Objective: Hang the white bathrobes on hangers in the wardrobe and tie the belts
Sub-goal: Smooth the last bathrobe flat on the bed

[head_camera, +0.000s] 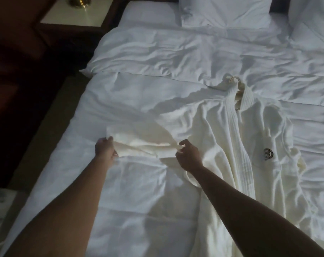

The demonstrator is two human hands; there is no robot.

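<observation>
Head view: left hand (105, 150) and right hand (188, 156) pinch bathrobe sleeve (138, 138).

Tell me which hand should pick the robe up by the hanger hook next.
Probably the right hand. It pinches the sleeve on the side nearer the hanger hook at the bathrobe collar. The left hand grips the sleeve's far end, farther from the hook.

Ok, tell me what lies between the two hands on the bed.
In the head view, the bathrobe's sleeve spans the gap, gripped by the left hand at its cuff and the right hand nearer the body.
</observation>
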